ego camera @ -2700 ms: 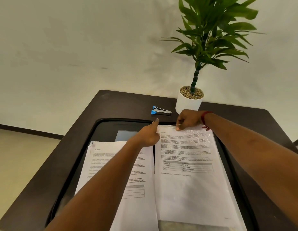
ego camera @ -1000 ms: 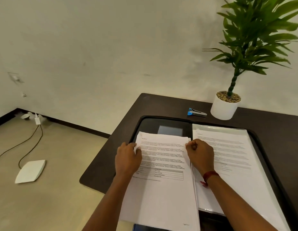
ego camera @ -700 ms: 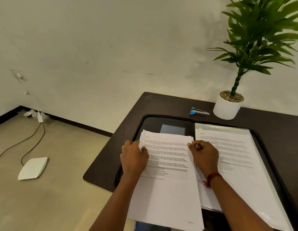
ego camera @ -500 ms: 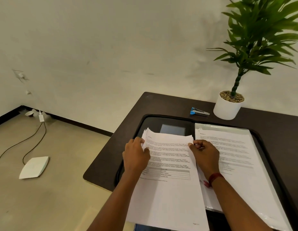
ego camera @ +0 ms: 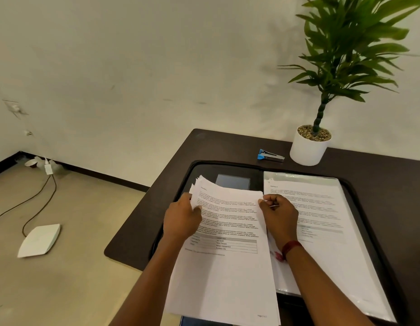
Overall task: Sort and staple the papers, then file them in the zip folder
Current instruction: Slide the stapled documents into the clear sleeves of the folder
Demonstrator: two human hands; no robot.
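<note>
White paper stack (ego camera: 227,267), loose, unstapled: we hold it over the left half of the open zip folder (ego camera: 359,198). Its far left corner, flat a moment ago, has fanned into separate sheets, so we judge the sorting is under way. Our left hand (ego camera: 183,220) pinches the left edge, thumb on top. Our right hand (ego camera: 278,216), fingers curled, pinches the far right corner. The stapler (ego camera: 271,157) lies beyond.

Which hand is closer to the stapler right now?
Right. The right hand grips the right edge of the stack, straight back from the stapler; the left hand grips its left edge, farther left.
</note>
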